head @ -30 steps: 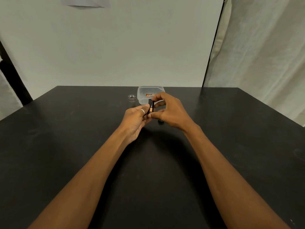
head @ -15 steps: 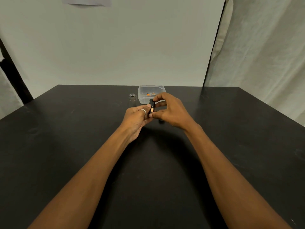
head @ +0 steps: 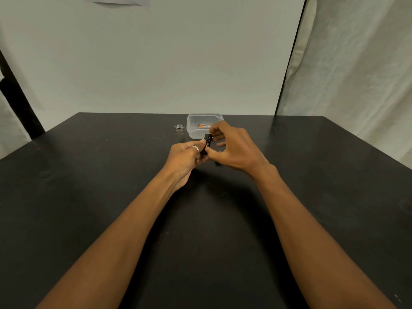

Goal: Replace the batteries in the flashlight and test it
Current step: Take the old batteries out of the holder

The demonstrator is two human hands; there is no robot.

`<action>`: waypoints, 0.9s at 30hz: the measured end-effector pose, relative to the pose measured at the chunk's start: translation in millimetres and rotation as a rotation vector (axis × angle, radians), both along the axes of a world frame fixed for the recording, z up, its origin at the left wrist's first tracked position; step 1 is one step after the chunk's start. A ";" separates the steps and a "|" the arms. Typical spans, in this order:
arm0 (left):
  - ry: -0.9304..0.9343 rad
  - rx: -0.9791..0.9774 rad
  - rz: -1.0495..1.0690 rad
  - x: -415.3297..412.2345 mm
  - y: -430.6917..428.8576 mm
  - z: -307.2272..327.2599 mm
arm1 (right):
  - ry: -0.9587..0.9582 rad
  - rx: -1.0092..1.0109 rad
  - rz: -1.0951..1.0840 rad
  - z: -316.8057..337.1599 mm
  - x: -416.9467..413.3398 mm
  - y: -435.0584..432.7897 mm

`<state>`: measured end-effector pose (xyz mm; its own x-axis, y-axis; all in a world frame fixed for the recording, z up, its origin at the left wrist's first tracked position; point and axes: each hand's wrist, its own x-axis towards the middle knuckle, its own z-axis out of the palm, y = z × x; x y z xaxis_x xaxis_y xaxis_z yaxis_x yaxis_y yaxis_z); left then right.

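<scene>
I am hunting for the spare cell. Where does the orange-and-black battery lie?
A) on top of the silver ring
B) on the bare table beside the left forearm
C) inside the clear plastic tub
C: the orange-and-black battery shows through the wall of the clear tub, which stands just right of the silver ring.

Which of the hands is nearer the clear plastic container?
Right. The right hand is just in front of the container; the left hand lies nearer the person. Both hold a black piece.
</scene>
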<state>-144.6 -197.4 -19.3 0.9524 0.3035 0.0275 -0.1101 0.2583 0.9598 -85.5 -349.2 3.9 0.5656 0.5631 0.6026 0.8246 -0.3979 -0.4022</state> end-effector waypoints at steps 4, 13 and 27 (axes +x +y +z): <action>-0.002 0.018 0.007 -0.5 -1.4 1.2 | -0.084 -0.050 -0.024 0.7 -1.8 -0.5; 0.025 0.020 -0.028 -0.5 0.4 1.0 | 0.016 0.044 -0.035 0.2 -2.3 -2.0; 0.048 0.011 -0.019 -1.9 1.1 3.2 | 0.005 -0.010 -0.031 -0.1 -4.4 -1.0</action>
